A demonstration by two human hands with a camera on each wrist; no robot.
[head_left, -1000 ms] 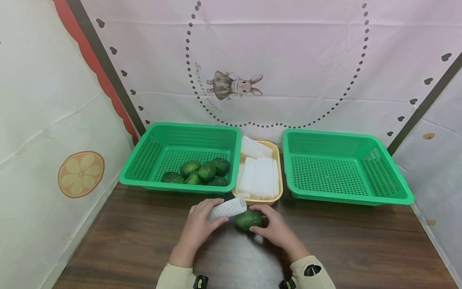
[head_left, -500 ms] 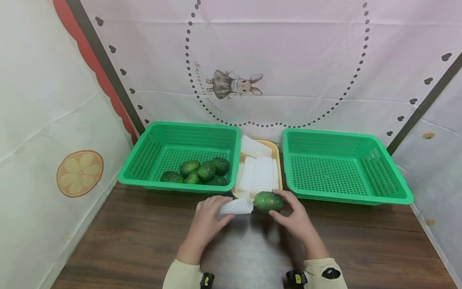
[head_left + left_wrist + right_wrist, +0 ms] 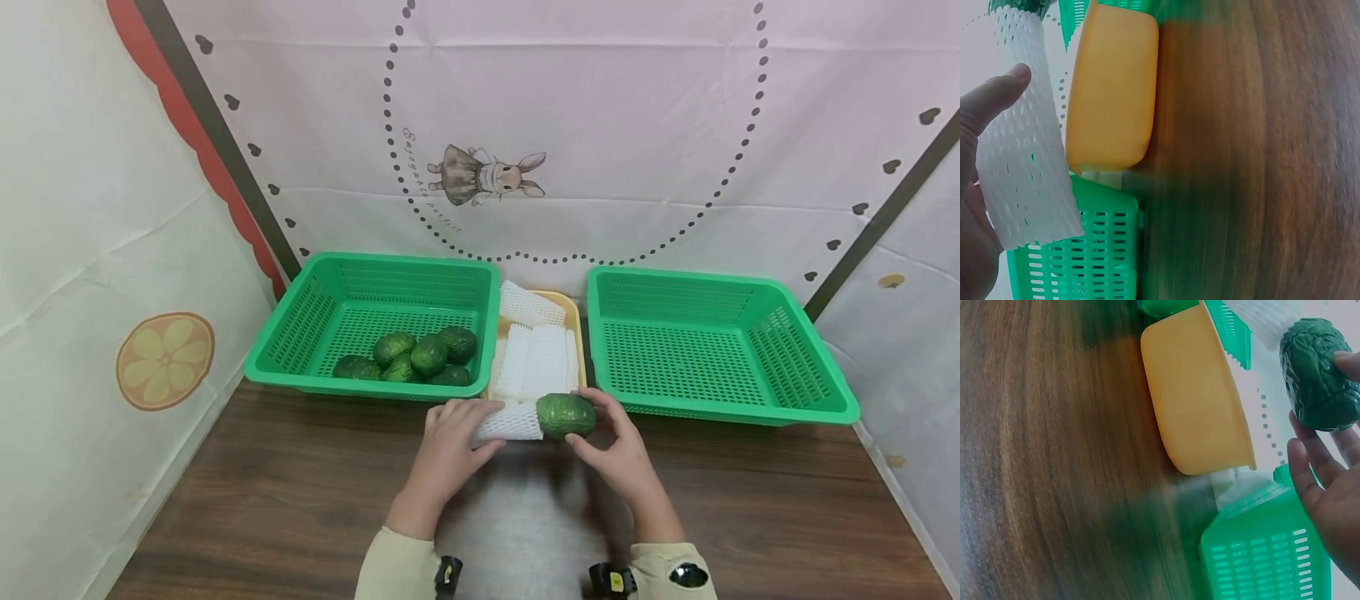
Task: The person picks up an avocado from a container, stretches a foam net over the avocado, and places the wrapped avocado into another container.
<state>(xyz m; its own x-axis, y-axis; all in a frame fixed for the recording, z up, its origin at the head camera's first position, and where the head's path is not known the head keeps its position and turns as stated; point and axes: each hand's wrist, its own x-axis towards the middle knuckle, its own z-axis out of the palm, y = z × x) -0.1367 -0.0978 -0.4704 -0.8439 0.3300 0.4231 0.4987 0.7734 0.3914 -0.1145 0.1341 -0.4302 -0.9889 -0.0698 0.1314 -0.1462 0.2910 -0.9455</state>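
Netting (image 3: 513, 423) is gripped by curled left hand (image 3: 450, 443), avocado (image 3: 566, 416) pinched at the netting's mouth by right hand (image 3: 620, 452), wrapping judged barely begun, other avocados (image 3: 430, 355) unwrapped.

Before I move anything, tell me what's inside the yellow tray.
White mesh sleeves lie inside the yellow tray. The green fruit and held sleeve hide its near end; anything under the uppermost ones is covered.
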